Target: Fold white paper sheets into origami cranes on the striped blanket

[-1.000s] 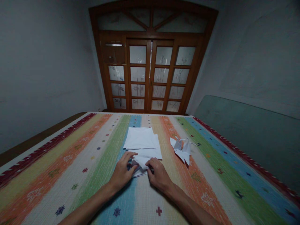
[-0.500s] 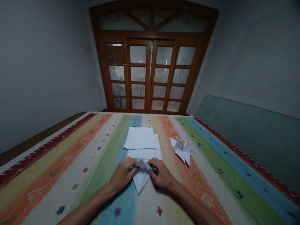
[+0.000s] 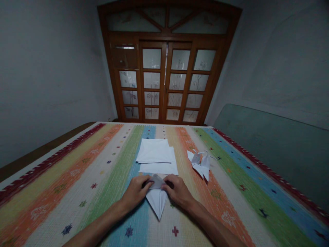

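The left hand (image 3: 134, 192) and right hand (image 3: 179, 192) pinch a pointed folded paper (image 3: 156, 202) on the striped cloth (image 3: 77, 202); plain sheets (image 3: 155, 154) lie unfolded ahead, a folded paper figure (image 3: 199, 164) already done to the right.

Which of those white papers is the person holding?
The pointed folded paper piece, held between the left hand and right hand. The flat stacked sheets and the crumpled paper figure lie apart, untouched.

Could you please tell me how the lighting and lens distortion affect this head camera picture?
In the head view, the light is dim, and the walls fade into shadow; the wide lens bows the wooden glazed door and the striped cloth; the folded white paper stays fairly crisp, without obvious glare.
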`<state>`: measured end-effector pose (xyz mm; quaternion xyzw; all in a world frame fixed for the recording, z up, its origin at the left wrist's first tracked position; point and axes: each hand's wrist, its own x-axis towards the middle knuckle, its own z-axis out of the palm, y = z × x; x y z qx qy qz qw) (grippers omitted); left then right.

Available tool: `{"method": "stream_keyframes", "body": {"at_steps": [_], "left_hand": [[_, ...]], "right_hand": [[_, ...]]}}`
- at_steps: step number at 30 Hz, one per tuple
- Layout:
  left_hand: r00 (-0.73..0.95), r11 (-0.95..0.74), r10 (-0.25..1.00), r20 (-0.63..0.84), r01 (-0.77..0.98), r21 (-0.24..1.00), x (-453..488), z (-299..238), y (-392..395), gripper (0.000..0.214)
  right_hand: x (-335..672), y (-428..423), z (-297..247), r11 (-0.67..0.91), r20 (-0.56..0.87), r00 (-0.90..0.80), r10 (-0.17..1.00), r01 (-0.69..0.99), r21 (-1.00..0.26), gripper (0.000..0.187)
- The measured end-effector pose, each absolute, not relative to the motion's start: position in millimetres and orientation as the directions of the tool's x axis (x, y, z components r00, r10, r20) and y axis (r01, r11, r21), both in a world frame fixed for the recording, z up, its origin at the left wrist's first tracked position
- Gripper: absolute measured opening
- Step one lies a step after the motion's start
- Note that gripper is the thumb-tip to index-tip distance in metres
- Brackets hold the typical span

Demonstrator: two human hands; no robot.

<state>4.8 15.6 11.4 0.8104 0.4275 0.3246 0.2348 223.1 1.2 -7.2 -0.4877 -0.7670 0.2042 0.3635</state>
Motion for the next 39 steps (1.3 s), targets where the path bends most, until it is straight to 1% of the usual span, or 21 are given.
{"method": "stream_keyframes", "body": {"at_steps": [3,7,9,12,16,19,23,26,31,35,39], "left_hand": [[0.424,-0.516,0.847,0.322,0.507,0.691,5.8,14.1,13.8,0.018],[0.446,-0.507,0.843,0.3,0.474,0.72,6.6,16.3,11.3,0.021],[0.442,-0.502,0.846,0.296,0.478,0.721,6.5,15.7,11.1,0.022],[0.425,-0.504,0.85,0.312,0.486,0.714,6.1,13.8,11.8,0.023],[0.419,-0.503,0.854,0.31,0.511,0.697,6.3,13.1,11.9,0.026],[0.403,-0.492,0.863,0.306,0.528,0.693,6.5,13.3,11.4,0.029],[0.407,-0.494,0.861,0.307,0.522,0.695,5.6,11.9,11.3,0.029],[0.427,-0.509,0.848,0.313,0.497,0.702,5.3,11.3,11.2,0.026],[0.411,-0.518,0.843,0.347,0.449,0.728,11.7,16.7,11.1,0.023],[0.357,-0.472,0.871,0.336,0.422,0.775,21.0,24.4,11.8,0.022],[0.305,-0.429,0.893,0.331,0.358,0.829,25.8,28.5,13.6,0.023]], "right_hand": [[222.3,0.6,-8.3,0.433,0.371,-0.233,0.899,0.608,-0.665,0.009],[222.0,1.1,-7.5,0.417,0.369,-0.206,0.906,0.578,-0.701,0.012],[221.9,0.7,-5.3,0.415,0.367,-0.204,0.908,0.567,-0.712,0.015],[221.6,-0.6,-1.1,0.415,0.351,-0.224,0.909,0.572,-0.708,0.01],[220.9,-0.6,-0.6,0.428,0.336,-0.266,0.903,0.601,-0.674,0.011],[219.6,1.6,-5.6,0.399,0.344,-0.214,0.914,0.626,-0.67,0.002],[216.6,3.6,-11.4,0.334,0.321,-0.138,0.937,0.625,-0.706,0.007],[214.5,3.0,-11.5,0.313,0.318,-0.109,0.942,0.627,-0.713,0.008],[212.5,1.2,-8.9,0.339,0.339,-0.129,0.932,0.643,-0.687,0.011],[212.1,0.2,-10.7,0.374,0.369,-0.154,0.916,0.658,-0.654,0.01],[212.5,-1.1,-13.0,0.423,0.391,-0.206,0.897,0.658,-0.623,0.01]]}}
